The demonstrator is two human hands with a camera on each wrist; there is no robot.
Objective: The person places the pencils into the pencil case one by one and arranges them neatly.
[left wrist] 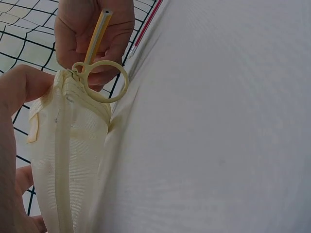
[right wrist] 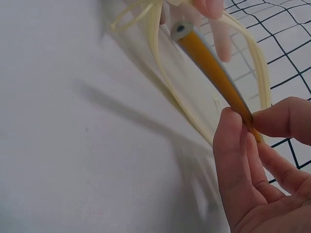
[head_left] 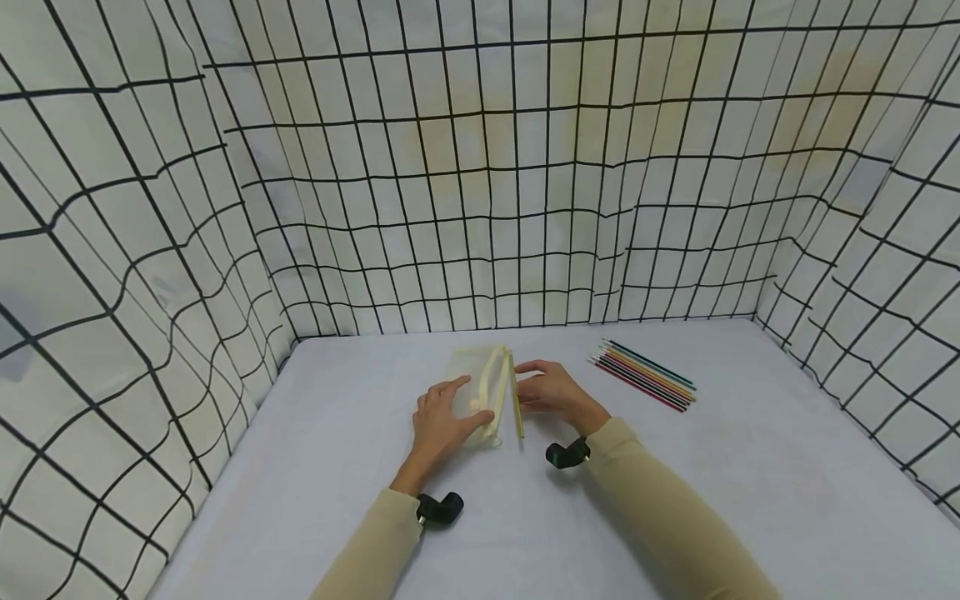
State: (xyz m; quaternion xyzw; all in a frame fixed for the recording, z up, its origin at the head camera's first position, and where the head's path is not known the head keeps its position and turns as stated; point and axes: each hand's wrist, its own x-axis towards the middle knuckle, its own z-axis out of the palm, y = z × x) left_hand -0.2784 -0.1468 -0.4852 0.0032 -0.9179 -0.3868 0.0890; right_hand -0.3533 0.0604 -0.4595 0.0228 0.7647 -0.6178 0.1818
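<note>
A cream mesh zip pouch (head_left: 477, 392) stands on the table, its zip edge facing right. My left hand (head_left: 442, 419) holds it, thumb at the near end of the zip edge and fingers along the far side. A round ring pull (left wrist: 125, 77) hangs from the zip's near end in the left wrist view. My right hand (head_left: 551, 393) pinches a yellow pencil (right wrist: 214, 65) between thumb and fingers, right beside the pouch's opening. In the right wrist view, the pouch's two zip edges (right wrist: 170, 87) are spread apart behind the pencil.
Several coloured pencils (head_left: 645, 375) lie side by side in a slanted row on the white table (head_left: 750, 467), right of my right hand. White walls with a black grid (head_left: 525, 192) enclose the table at the back and sides.
</note>
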